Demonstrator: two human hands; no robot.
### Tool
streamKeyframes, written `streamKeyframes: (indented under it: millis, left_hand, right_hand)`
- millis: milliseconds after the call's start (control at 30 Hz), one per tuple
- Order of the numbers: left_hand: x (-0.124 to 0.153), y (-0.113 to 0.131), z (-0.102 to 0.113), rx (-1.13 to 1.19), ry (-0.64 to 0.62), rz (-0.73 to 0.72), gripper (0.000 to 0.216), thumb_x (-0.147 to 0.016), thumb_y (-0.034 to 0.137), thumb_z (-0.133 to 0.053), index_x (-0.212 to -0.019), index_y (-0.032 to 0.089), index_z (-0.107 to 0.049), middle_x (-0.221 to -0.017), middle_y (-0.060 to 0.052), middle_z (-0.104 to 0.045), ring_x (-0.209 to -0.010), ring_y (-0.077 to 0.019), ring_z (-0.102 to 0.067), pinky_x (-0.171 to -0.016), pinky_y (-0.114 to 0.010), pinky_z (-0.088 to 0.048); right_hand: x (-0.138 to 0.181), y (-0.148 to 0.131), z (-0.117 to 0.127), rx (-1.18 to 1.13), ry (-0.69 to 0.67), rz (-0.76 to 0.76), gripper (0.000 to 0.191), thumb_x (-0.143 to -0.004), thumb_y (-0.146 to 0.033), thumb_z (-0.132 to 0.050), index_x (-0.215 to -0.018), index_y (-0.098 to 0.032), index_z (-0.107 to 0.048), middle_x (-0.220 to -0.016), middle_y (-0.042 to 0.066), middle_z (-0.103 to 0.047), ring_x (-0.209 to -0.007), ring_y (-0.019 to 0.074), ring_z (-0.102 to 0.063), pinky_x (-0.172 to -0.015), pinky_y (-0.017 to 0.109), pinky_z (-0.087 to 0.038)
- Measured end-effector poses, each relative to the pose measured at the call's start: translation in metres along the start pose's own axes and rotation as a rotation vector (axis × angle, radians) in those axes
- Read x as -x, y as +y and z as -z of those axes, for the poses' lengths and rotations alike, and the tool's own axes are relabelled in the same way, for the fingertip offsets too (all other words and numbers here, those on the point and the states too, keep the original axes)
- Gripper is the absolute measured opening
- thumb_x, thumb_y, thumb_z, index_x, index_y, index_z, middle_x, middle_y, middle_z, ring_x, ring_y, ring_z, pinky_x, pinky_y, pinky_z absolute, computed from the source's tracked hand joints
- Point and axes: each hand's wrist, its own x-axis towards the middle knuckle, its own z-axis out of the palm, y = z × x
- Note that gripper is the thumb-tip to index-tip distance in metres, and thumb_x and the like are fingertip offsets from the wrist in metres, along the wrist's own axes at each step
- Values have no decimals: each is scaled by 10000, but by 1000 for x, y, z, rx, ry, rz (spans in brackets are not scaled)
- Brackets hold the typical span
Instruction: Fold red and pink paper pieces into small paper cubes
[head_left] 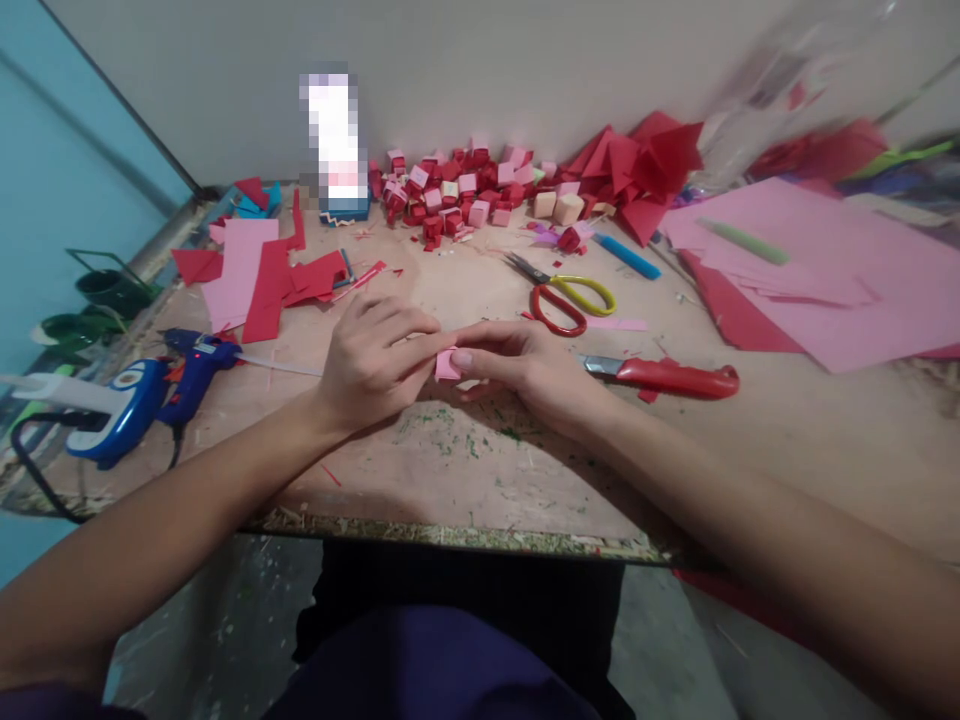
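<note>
A small pink paper piece [448, 366] is pinched between my two hands above the table's front half. My right hand [525, 365] grips it with thumb and fingers. From the other side my left hand [382, 360] has its fingers closed at the paper's left edge. The piece looks like a little folded box, though the fingers cover part of it. Just right of my right hand lies a red-handled knife [667, 377], its blade partly hidden. Beyond the hands rest scissors [566, 295] with one red and one yellow handle.
Small red and pink paper cubes [465, 190] are heaped along the wall. Pink sheets [825, 280] lie at the right, cut strips [247, 270] at the left. A blue glue gun [195, 375] sits beside a blue-and-white power socket [124, 405]. A blurred-out screen [337, 140] stands at the back.
</note>
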Motion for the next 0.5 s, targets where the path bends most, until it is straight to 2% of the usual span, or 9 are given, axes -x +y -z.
streamKeyframes:
  millis: [200,500]
  left_hand:
    - [1,4,3,-41,64,-16,139,-909,183,-667,-1015,262,-709,-890,-13,-787,-815,-224,-711,-819,-421,-498]
    - [-5,1,2,14,-6,-2,87,-917,175,-649,-979,225,-683,-923,-33,-792,-845,-226,-710,-791,-406,-484]
  right_hand:
    - [0,1,1,8,-47,-1,262,-768,-356,-894,-995,-243,-828,-921,52,-807,-852,215,-759,-704,314,-639]
    - [-1,0,2,11,-25,-20,296,-772,-376,-894,-1015,-220,-830,-935,59,-800,-839,194,-738,-721,296,-642]
